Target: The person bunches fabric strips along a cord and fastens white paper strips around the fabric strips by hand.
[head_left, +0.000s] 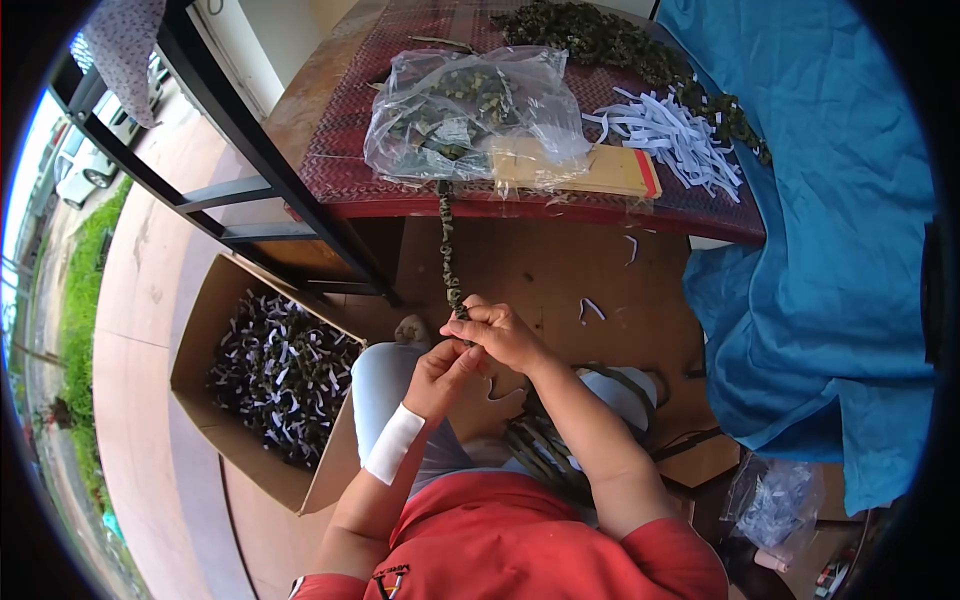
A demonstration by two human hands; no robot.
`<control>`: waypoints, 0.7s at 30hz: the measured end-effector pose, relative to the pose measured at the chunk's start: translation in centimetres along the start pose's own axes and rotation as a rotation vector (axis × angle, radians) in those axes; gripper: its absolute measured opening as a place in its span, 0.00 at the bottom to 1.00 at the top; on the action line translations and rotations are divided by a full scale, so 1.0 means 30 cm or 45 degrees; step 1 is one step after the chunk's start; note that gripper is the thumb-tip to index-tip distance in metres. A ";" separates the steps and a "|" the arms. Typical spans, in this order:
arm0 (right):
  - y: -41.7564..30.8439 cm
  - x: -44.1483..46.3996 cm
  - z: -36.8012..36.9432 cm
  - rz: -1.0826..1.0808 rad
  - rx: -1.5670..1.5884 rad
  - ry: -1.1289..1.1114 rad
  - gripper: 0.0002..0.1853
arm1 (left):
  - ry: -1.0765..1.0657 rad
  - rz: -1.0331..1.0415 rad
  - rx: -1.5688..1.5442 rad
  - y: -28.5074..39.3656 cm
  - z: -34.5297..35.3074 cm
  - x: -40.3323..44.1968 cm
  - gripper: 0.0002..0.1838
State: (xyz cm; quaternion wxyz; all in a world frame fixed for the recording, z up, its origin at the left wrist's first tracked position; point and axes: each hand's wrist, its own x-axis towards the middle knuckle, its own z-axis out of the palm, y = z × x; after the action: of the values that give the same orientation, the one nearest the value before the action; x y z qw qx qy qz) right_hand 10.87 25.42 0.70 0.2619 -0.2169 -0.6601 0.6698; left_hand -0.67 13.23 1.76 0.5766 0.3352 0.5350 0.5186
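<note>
A thin, ruffled dark green strand (447, 245) hangs from the table edge down to my hands. Its upper end runs under a clear plastic bag (475, 110) with more green ruffled material in it. My right hand (503, 338) pinches the strand near its lower end. Just below and to the left, my left hand (440, 378) is closed with thumb and fingers together on the same end. A white band (395, 445) covers my left wrist. The exact fingertip contact is partly hidden.
White strips (675, 140) and a yellowish flat packet (575, 168) lie on the red mat (330, 165). Dark green strands (590, 40) are heaped behind. A cardboard box (190, 385) of green-and-white pieces stands left, beside a black metal frame (245, 140). Blue cloth (800, 250) hangs right.
</note>
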 end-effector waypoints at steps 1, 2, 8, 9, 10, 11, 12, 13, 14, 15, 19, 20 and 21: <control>-0.017 -0.006 0.007 0.049 0.034 -0.011 0.12 | -0.021 0.006 -0.101 -0.004 0.010 0.008 0.11; -0.027 -0.013 0.008 0.096 0.066 -0.022 0.12 | -0.045 0.013 -0.202 -0.004 0.018 0.017 0.10; -0.075 -0.139 -0.231 -0.048 -0.252 0.228 0.09 | 0.066 -0.045 -0.401 0.017 0.016 0.003 0.07; -0.077 -0.155 -0.328 0.003 -0.225 0.350 0.09 | 0.057 -0.050 -0.398 0.033 0.029 0.012 0.06; -0.120 -0.177 -0.424 0.062 -0.289 0.491 0.09 | 0.054 -0.058 -0.396 0.055 0.044 0.013 0.06; -0.144 -0.187 -0.522 0.001 -0.284 0.648 0.09 | 0.060 -0.062 -0.394 0.066 0.054 0.018 0.06; -0.207 -0.190 -0.607 -0.012 -0.502 0.760 0.08 | 0.046 -0.061 -0.399 0.063 0.060 0.026 0.06; -0.200 -0.179 -0.721 -0.147 -0.797 0.815 0.09 | 0.041 -0.059 -0.404 0.059 0.063 0.032 0.06; -0.233 -0.168 -0.793 -0.027 -0.948 0.861 0.10 | 0.042 -0.056 -0.407 0.053 0.062 0.034 0.06; -0.259 -0.145 -0.861 -0.014 -1.058 0.885 0.09 | 0.040 -0.069 -0.383 0.048 0.058 0.035 0.06; -0.325 -0.080 -1.012 0.261 -1.507 0.958 0.14 | -0.013 -0.076 -0.339 0.061 0.080 0.057 0.08; -0.319 -0.075 -1.061 0.352 -1.570 1.009 0.17 | -0.055 -0.073 -0.301 0.062 0.090 0.068 0.08; -0.344 -0.087 -1.072 0.470 -1.766 0.988 0.18 | -0.074 -0.067 -0.268 0.062 0.101 0.079 0.08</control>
State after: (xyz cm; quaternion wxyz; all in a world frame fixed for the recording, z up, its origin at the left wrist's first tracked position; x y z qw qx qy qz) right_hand 34.01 48.45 9.73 0.1635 -0.6515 -0.7406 0.0182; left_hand 1.55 16.44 3.49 0.6373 0.2734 0.4694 0.5466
